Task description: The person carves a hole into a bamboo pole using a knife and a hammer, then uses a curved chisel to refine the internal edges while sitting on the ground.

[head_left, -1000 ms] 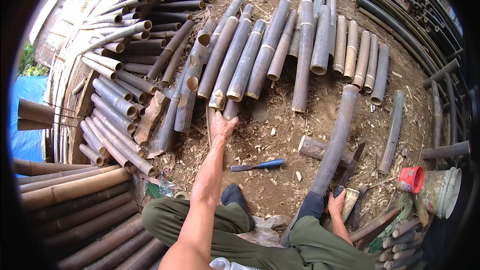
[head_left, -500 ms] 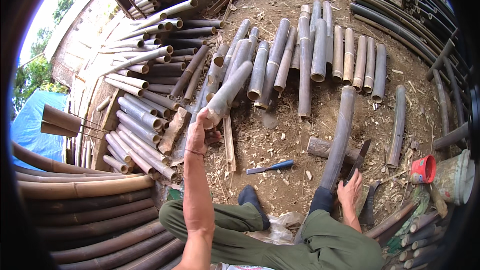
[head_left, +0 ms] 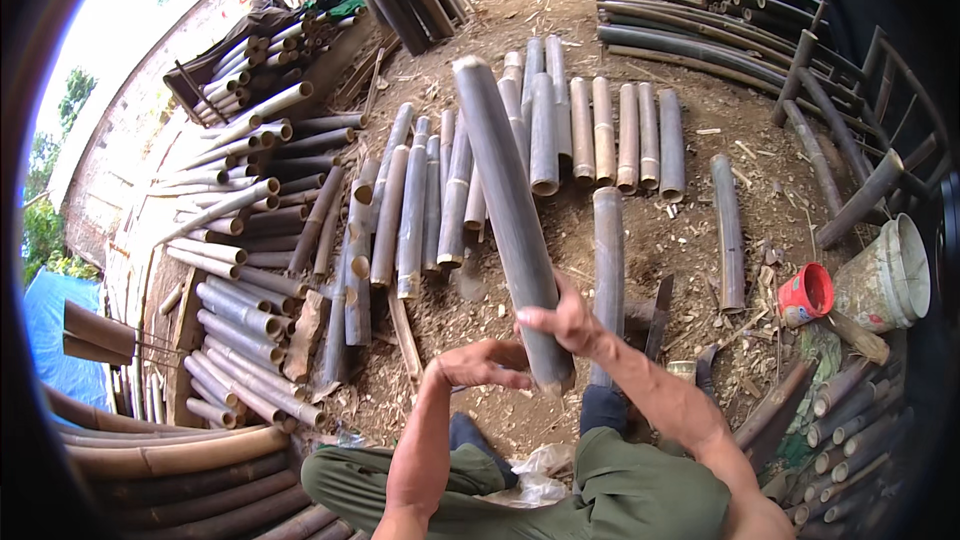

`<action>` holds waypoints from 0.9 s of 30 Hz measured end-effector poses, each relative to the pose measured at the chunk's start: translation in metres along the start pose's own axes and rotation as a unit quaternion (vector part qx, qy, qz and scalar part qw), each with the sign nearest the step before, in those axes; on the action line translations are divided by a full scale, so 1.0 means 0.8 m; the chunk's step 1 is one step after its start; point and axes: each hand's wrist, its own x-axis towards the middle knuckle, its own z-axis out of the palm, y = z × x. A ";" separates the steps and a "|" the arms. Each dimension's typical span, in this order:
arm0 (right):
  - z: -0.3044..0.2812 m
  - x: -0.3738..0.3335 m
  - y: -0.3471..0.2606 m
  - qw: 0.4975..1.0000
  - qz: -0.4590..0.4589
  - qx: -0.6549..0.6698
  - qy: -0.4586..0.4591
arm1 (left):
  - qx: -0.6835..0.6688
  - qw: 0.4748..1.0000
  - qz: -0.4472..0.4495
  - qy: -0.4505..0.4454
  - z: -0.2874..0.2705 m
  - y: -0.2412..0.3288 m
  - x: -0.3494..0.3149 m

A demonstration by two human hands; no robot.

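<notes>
My right hand (head_left: 562, 322) is wrapped round the lower part of a grey bamboo tube (head_left: 505, 205), which tilts up and to the left in front of me. My left hand (head_left: 485, 364) is beside the tube's lower end, fingers apart; some fingertips are hidden, and whether they touch the tube I cannot tell. By my right foot another bamboo piece (head_left: 608, 270) leans across a short log (head_left: 637, 314). A large knife (head_left: 658, 318) stands just right of that piece, no hand on it.
Bamboo tubes (head_left: 410, 220) lie in a row on the chip-strewn ground ahead. More are stacked at left (head_left: 240, 325) and lower right (head_left: 850, 430). A red pail (head_left: 800, 298) and a pale bucket (head_left: 880, 280) stand at right. Long poles (head_left: 690, 45) lie at far right.
My right hand has let go of the knife and taken the tube's lower end. My left hand has loosened from the tube and come lower. The view has shifted.
</notes>
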 end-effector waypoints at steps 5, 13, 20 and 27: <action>0.001 -0.087 0.068 0.986 -0.011 -0.146 0.085 | -0.248 0.907 0.211 0.269 -0.025 0.016 0.075; 0.023 -0.142 0.107 0.869 -0.055 -0.454 0.188 | -0.161 0.837 0.195 0.485 -0.024 0.054 0.152; -0.007 -0.175 0.104 0.929 0.280 0.226 -0.083 | -0.503 0.802 0.299 0.118 -0.047 0.024 0.170; -0.004 -0.179 0.133 0.972 0.223 0.075 0.006 | -0.444 0.841 0.259 0.168 -0.032 -0.008 0.176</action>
